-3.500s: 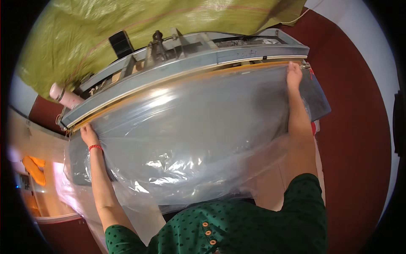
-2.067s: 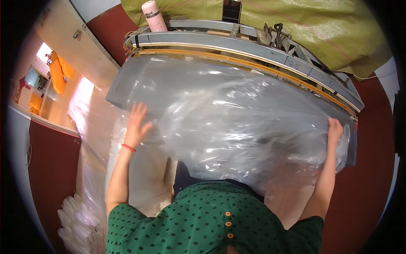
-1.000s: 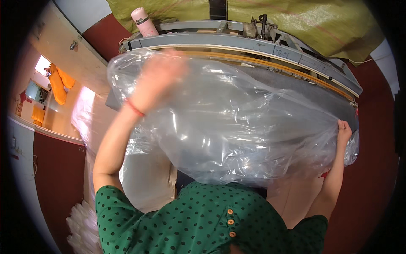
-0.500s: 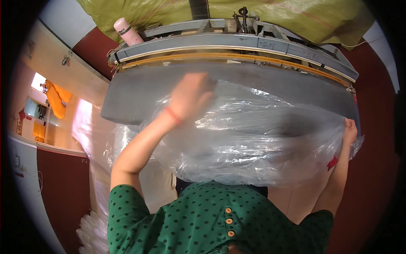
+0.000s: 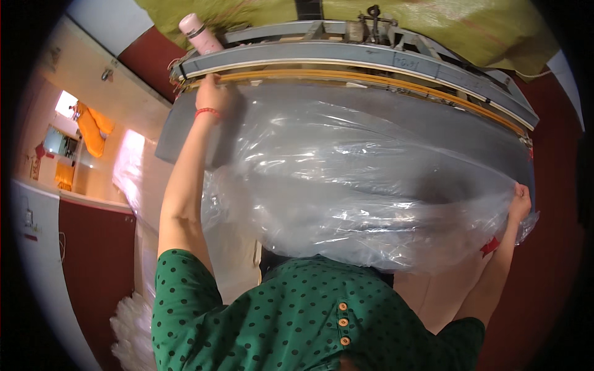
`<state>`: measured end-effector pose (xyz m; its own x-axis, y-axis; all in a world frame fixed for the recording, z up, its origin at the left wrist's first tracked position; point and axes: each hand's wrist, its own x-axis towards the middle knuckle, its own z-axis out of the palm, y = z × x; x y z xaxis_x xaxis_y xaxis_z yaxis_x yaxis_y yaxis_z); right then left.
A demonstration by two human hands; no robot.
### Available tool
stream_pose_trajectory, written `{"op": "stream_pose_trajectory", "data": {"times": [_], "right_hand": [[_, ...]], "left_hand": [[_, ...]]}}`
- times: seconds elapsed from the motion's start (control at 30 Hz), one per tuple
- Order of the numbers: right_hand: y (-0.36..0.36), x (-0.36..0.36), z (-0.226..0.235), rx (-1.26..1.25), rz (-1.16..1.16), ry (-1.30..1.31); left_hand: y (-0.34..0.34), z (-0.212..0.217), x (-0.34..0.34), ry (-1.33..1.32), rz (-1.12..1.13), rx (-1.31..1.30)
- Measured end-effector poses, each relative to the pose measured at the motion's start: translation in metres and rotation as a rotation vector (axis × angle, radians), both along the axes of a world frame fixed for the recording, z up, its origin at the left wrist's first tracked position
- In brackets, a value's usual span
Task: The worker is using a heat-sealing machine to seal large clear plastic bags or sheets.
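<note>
A large clear plastic sheet [image 5: 322, 179] lies wrinkled over the grey padded top [image 5: 192, 123] of a long bench and hangs down its near side. My right hand [image 5: 521, 203] is closed on the sheet's edge at the right end of the bench. At the far left, my left hand [image 5: 212, 94] has its fingers curled at the left end of an orange strip [image 5: 297, 73] along the machine's front. What those fingers hold, if anything, is hidden. A red bracelet [image 5: 207, 112] circles my left wrist.
Behind the bench runs a grey metal frame [image 5: 272, 54] with a dark clamp-like fitting [image 5: 374, 25]. A pink flask [image 5: 201, 34] leans at its left end. Yellow-green woven sheeting [image 5: 445, 25] hangs behind. More clear plastic [image 5: 133, 328] lies at lower left, beside an open door [image 5: 93, 68].
My left hand has moved from above the sheet's middle, up and left to the orange strip. My right hand stays on the sheet's edge. The whole view has shifted slightly.
</note>
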<state>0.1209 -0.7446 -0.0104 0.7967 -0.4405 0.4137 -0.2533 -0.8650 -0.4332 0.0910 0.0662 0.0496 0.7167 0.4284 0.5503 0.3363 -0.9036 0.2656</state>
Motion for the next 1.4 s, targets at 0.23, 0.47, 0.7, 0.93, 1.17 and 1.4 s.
{"op": "stream_pose_trajectory", "data": {"times": [0.23,0.47,0.7,0.93,1.17,1.4], "right_hand": [[-0.016,0.002,-0.010,-0.025,0.013,-0.042],[-0.008,0.005,-0.005,-0.031,-0.037,-0.005],[-0.005,0.002,-0.006,-0.006,-0.012,-0.003],[-0.051,0.004,-0.018,0.265,0.220,-0.183],[-0.071,-0.023,-0.006,0.508,0.187,-0.270],[-0.063,-0.030,0.009,0.586,0.178,-0.318]], "left_hand": [[-0.079,0.028,-0.122,0.215,-0.817,-0.361],[-0.073,-0.019,-0.158,0.128,-0.731,0.169],[-0.061,-0.015,-0.038,-0.051,-0.471,-0.690],[-0.062,-0.048,0.014,0.068,-0.288,-0.136],[-0.071,-0.036,0.011,0.045,-0.259,-0.087],[-0.059,-0.039,0.021,0.274,-0.350,-0.273]]}}
